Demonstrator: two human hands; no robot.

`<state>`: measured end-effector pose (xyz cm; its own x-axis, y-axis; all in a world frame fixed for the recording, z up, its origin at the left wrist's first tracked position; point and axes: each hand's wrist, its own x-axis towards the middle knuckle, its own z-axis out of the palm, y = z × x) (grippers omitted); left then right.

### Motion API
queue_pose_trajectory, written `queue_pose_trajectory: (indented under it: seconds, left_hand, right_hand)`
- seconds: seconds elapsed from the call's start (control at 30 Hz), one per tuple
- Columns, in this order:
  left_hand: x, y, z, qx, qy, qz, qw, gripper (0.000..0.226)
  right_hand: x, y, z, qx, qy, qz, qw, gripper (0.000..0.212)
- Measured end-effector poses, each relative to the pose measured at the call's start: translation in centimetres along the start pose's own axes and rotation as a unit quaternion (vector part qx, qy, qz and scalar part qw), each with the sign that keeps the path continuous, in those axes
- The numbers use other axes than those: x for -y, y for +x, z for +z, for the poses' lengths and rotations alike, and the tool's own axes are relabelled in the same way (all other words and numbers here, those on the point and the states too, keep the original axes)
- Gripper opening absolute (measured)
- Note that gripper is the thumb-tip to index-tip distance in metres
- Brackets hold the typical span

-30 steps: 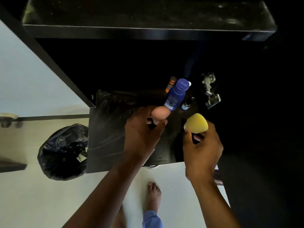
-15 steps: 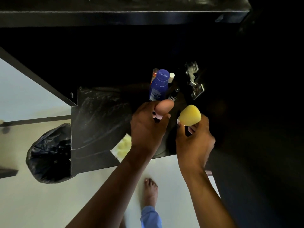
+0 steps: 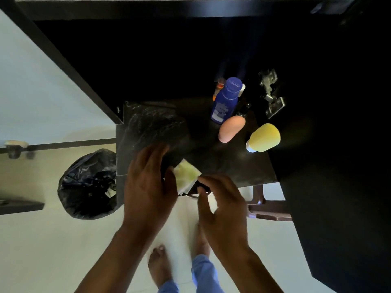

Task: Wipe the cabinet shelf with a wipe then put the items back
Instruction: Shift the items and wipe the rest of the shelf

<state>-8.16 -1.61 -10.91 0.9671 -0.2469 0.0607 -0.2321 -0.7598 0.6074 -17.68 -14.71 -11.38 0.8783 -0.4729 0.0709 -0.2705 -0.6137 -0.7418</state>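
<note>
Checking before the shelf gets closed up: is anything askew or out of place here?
Nothing spilled or damaged. The pink sponge and yellow sponge look tilted on the shelf, possibly wide-angle lean.

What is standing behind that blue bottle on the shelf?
Behind the blue bottle, an orange-capped tube shows on one side and something with a white cap on the other. The bottle hides their lower parts; beyond them, all is dark.

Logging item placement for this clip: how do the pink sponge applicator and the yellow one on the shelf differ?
The pink sponge applicator is narrower and stands nearer the blue bottle; the yellow sponge applicator is wider, sits further right and shows a white base. Both stand free on the dark shelf, neither in a hand.
</note>
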Motion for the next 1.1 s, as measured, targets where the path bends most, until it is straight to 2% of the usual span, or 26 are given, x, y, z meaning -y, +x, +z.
queue_pose_trajectory:
  seconds: [0.13,0.23,0.33,0.47,0.67,0.73,0.9,1.03,1.1]
  left_hand:
    - [2.1,-0.9,-1.2,0.023,0.045,-0.019,0.999,0.053]
    - [2.9,-1.2,-1.6,0.040,0.079,-0.009,0.996,0.058]
    - [3.3,-1.3,-1.6,0.065,0.101,-0.001,0.993,0.063]
    - [3.6,-1.2,-1.9,0.089,0.109,0.004,0.990,0.071]
    - [3.6,-1.1,-2.8,0.101,0.106,0.004,0.989,0.073]
    - [3.7,-1.1,-3.0,0.105,0.107,0.005,0.989,0.072]
    - [3.8,-0.8,-3.1,0.093,0.088,0.007,0.992,0.060]
    - [4.2,-0.7,-3.5,0.097,0.090,0.020,0.991,0.062]
    - [4.3,-0.7,-3.7,0.104,0.093,0.017,0.990,0.064]
  right_hand:
    - [0.2,0.2,2.2,0.054,-0.092,-0.132,0.985,0.029]
    - [0.1,0.6,3.2,0.069,-0.155,-0.167,0.971,0.037]
    - [-0.4,0.2,3.7,0.072,-0.200,-0.188,0.959,0.034]
    - [-1.9,-0.7,2.0,0.054,-0.194,-0.172,0.964,0.037]
    - [-4.8,1.7,-1.8,-0.021,-0.249,-0.044,0.967,0.040]
    - [-4.6,2.3,-1.6,-0.040,-0.259,-0.025,0.965,0.040]
    - [-1.8,0.8,1.8,-0.012,-0.222,-0.100,0.970,0.032]
    - [0.4,-2.3,4.1,0.056,-0.207,-0.190,0.958,0.038]
    - [0.0,-2.9,3.6,0.049,-0.174,-0.188,0.965,0.037]
